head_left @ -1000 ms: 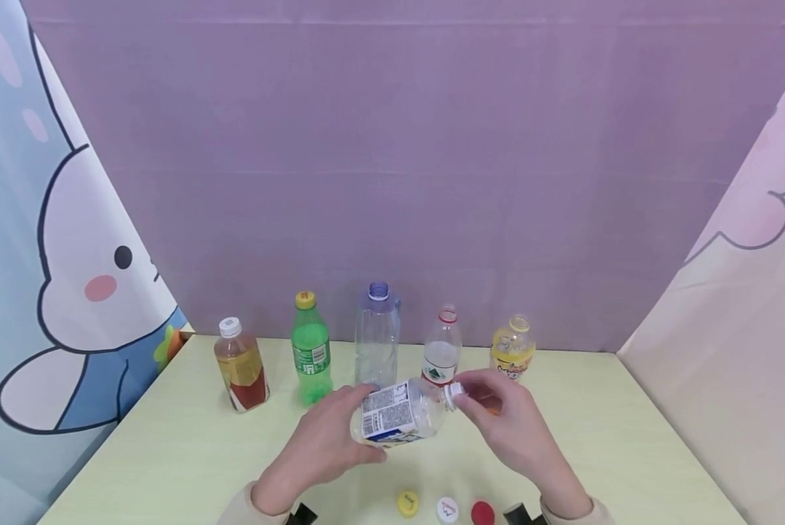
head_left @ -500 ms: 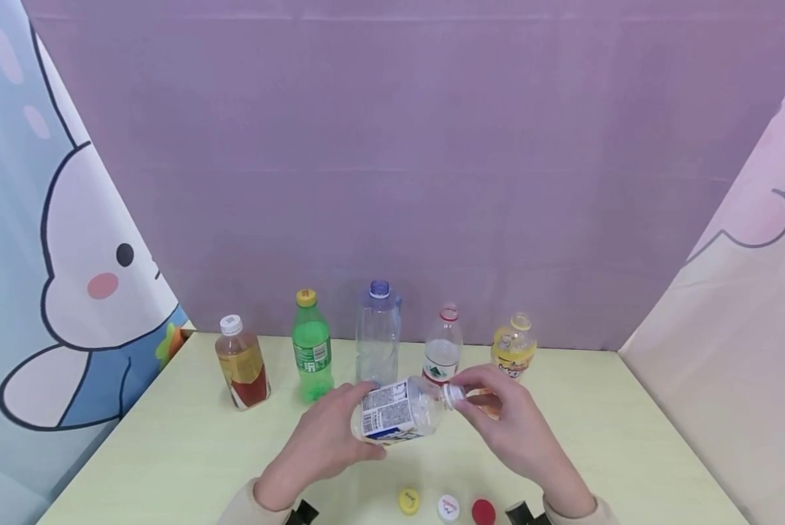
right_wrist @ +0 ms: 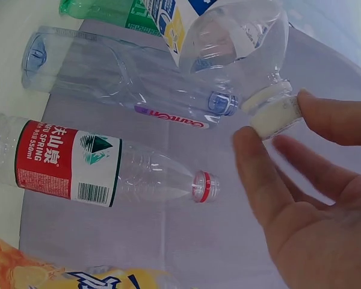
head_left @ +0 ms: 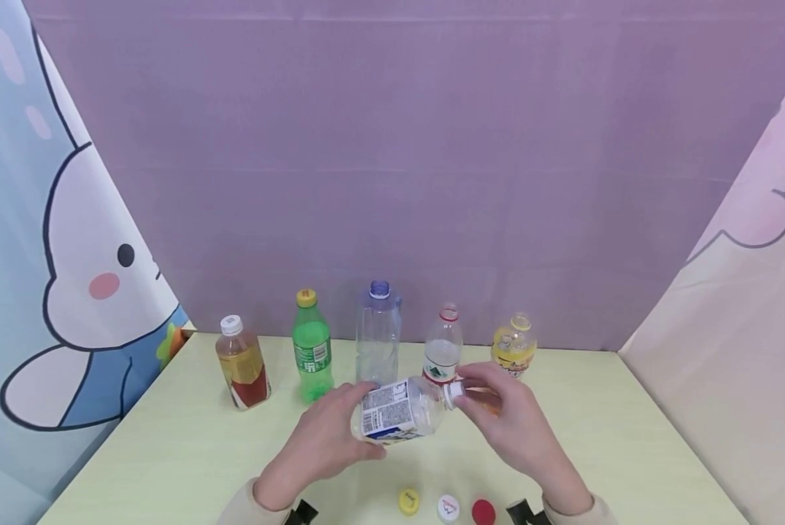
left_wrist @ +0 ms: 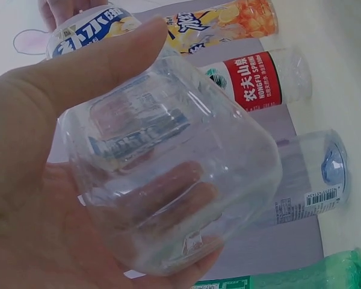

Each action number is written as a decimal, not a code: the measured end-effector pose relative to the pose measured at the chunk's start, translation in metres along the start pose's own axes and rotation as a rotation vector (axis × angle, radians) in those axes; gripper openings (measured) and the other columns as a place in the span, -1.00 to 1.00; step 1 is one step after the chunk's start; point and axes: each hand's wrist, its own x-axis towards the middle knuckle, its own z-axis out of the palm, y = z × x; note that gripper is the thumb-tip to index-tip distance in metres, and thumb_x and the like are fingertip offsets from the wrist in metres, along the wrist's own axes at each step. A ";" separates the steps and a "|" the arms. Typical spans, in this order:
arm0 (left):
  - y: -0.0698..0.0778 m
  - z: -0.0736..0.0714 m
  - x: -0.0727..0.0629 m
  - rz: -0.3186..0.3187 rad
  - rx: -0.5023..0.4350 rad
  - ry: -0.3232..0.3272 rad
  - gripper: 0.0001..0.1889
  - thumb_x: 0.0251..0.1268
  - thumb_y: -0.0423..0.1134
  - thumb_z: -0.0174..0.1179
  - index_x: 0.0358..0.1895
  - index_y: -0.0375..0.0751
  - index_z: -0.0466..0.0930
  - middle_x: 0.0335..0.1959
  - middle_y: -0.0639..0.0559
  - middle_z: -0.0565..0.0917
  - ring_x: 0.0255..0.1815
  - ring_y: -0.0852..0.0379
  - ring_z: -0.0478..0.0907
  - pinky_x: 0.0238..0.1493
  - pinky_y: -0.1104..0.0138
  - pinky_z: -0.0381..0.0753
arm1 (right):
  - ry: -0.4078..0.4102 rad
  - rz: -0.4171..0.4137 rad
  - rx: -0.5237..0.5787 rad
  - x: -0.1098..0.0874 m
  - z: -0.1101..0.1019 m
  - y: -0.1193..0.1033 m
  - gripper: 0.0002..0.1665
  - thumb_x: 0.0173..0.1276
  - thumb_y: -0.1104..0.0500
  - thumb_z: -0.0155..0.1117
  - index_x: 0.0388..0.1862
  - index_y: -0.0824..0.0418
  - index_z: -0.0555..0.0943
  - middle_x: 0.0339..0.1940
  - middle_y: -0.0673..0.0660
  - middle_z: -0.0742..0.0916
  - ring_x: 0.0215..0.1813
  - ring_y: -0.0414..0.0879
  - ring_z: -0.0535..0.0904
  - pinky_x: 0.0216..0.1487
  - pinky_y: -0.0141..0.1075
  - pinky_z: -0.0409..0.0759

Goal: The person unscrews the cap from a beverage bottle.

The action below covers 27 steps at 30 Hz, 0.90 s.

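Observation:
A clear plastic bottle (head_left: 392, 412) with a white and blue label lies tilted on its side in the air, its neck toward the right. My left hand (head_left: 323, 437) grips it round the body, the thumb below and fingers above in the head view. In the left wrist view the clear bottle base (left_wrist: 174, 198) faces the camera, and fingers show through it. My right hand (head_left: 513, 423) pinches a white cap (right_wrist: 277, 117) at the bottle's mouth between thumb and forefinger. The other right fingers are bent, behind the cap in the right wrist view.
Along the back stand a brown bottle (head_left: 241, 364) with white cap, a green bottle (head_left: 311, 354) with yellow cap, and three uncapped ones: blue-tinted (head_left: 377, 335), red-ringed (head_left: 442, 350), yellow-labelled (head_left: 513, 346). Yellow (head_left: 408, 501), white (head_left: 448, 508) and red (head_left: 483, 512) caps lie in front.
My right fingertips shift slightly around the white cap, moving a little forward and back. The left hand and bottle stay nearly still.

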 end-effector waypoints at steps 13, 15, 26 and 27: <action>-0.002 -0.001 0.001 -0.006 0.002 0.000 -0.07 -0.25 -0.05 0.68 0.35 -0.12 0.50 0.06 -0.02 0.64 0.05 -0.06 0.56 0.07 -0.12 0.55 | -0.089 0.079 -0.009 -0.001 -0.002 -0.003 -0.64 0.26 0.46 0.41 0.00 0.17 0.71 -0.05 0.03 0.72 -0.05 -0.09 0.69 -0.01 -0.35 0.68; -0.002 -0.001 0.001 -0.004 0.003 0.001 -0.07 -0.25 -0.05 0.68 0.35 -0.12 0.50 0.05 -0.01 0.64 0.04 -0.05 0.56 0.07 -0.11 0.55 | -0.085 0.054 0.015 -0.001 -0.003 -0.003 -0.67 0.28 0.44 0.41 -0.01 0.17 0.72 -0.05 0.03 0.72 -0.04 -0.08 0.69 0.00 -0.34 0.68; -0.003 0.000 0.000 0.013 -0.015 -0.009 -0.07 -0.23 -0.03 0.66 0.36 -0.13 0.49 0.11 -0.05 0.64 0.12 -0.13 0.55 0.13 -0.16 0.51 | -0.038 0.029 -0.001 -0.001 -0.004 -0.004 -0.64 0.22 0.47 0.44 -0.02 0.22 0.72 -0.08 0.01 0.73 -0.03 -0.06 0.71 0.00 -0.30 0.69; -0.002 -0.001 0.000 0.013 -0.020 -0.012 -0.07 -0.22 -0.03 0.66 0.37 -0.14 0.48 0.11 -0.05 0.64 0.12 -0.13 0.55 0.13 -0.16 0.51 | -0.039 0.051 -0.008 -0.001 -0.004 -0.005 -0.64 0.22 0.46 0.45 0.00 0.24 0.71 -0.09 0.02 0.73 -0.03 -0.06 0.72 0.00 -0.30 0.69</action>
